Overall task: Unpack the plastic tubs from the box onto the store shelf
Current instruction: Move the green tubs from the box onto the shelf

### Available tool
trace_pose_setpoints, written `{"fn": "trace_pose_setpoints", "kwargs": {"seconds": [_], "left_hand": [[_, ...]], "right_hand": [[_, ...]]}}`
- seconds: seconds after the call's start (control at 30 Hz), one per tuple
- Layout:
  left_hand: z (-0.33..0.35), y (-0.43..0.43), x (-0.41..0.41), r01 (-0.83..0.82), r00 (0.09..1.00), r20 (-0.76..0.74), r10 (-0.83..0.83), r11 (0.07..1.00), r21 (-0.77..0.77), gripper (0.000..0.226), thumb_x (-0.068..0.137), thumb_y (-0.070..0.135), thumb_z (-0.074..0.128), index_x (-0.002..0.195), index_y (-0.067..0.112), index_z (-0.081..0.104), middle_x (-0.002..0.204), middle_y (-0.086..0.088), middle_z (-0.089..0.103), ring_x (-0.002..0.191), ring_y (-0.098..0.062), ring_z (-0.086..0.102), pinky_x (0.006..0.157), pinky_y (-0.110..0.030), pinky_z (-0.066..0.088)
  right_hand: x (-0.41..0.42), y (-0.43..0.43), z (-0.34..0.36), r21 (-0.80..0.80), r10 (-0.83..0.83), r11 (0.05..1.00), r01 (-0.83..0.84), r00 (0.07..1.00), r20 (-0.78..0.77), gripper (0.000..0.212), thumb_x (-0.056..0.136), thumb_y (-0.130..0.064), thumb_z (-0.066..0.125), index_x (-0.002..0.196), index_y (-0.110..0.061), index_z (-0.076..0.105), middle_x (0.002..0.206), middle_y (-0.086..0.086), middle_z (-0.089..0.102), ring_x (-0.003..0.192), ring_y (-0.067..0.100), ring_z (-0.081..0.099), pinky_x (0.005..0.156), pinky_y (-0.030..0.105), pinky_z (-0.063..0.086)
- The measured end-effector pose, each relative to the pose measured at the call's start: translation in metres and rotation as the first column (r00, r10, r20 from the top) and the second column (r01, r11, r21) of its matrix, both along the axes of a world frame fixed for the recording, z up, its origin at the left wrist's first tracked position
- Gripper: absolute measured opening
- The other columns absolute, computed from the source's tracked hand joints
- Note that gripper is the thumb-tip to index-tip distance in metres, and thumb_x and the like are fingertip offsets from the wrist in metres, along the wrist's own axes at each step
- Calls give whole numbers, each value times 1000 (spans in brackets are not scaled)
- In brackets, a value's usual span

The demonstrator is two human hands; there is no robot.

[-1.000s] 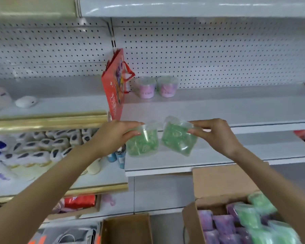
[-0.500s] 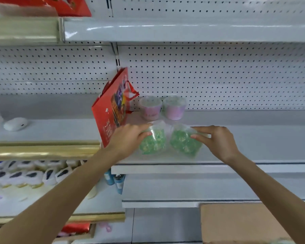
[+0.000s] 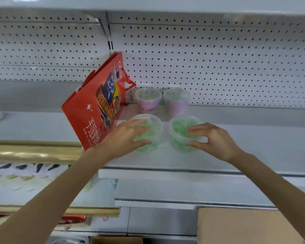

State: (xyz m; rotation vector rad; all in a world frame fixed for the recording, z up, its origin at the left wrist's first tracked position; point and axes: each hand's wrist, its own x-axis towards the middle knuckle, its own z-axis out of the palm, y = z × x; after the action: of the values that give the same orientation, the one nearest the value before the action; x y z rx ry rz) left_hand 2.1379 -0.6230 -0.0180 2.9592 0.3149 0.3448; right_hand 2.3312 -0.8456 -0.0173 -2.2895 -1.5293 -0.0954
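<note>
Two clear tubs with green contents stand upright side by side on the white shelf (image 3: 253, 138). My left hand (image 3: 123, 138) holds the left green tub (image 3: 156, 131), fingers over its lid and thumb against its front wall. My right hand (image 3: 213, 140) holds the right green tub (image 3: 179, 127) the same way, from the right. Behind them, against the pegboard, stand two pink tubs (image 3: 148, 101) (image 3: 176, 103). Only a flap of the cardboard box (image 3: 245, 226) shows at the bottom right; its contents are out of view.
A red paper gift bag (image 3: 95, 110) leans on the shelf just left of the tubs, close to my left hand. A gold shelf rail (image 3: 33, 152) runs at the left. Another white shelf edge (image 3: 165, 203) lies below.
Both hands carried the green tubs up from in front of the shelf and set them upright on it, in front of the pink tubs. The view moved closer.
</note>
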Motion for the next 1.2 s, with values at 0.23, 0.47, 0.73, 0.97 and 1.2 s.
{"fn": "trace_pose_setpoints", "kwargs": {"seconds": [0.23,0.47,0.73,0.97,1.2], "left_hand": [[-4,15,3,-93,989,-126,71,980,-174,78,80,72,40,144,27,34,155,4,21,143,-11,18,119,-31,10],[-3,-26,13,-293,936,-152,317,943,159,75,85,70,25,142,23,33,148,-7,33,137,-26,28,115,-42,17],[15,-5,7,-106,956,-274,105,994,9,64,87,64,35,143,35,31,157,3,16,143,-20,18,117,-44,16],[9,-21,17,-276,929,-175,326,926,258,69,82,74,24,134,32,43,127,-5,48,119,-24,41,104,-40,30],[28,3,6,-78,943,-329,54,995,-58,65,85,65,41,143,36,31,155,3,16,142,-18,16,116,-40,21]], "right_hand": [[-10,36,-5,-178,-101,979,103,995,21,83,73,-77,31,139,-28,41,149,2,37,138,20,32,111,33,28],[10,34,20,-425,44,896,-128,979,-201,65,89,-32,58,146,-24,25,157,5,10,146,19,4,119,32,6],[-10,45,27,-268,-117,961,73,981,-153,70,86,-54,50,144,-18,32,154,3,25,140,19,27,110,31,26],[23,44,34,-524,89,838,-152,986,-143,64,89,-19,59,145,-23,28,157,-3,11,146,18,5,118,40,9],[-2,53,27,-303,-41,953,12,995,-88,65,85,-56,50,142,-29,34,152,-7,29,138,17,32,108,37,33]]}}
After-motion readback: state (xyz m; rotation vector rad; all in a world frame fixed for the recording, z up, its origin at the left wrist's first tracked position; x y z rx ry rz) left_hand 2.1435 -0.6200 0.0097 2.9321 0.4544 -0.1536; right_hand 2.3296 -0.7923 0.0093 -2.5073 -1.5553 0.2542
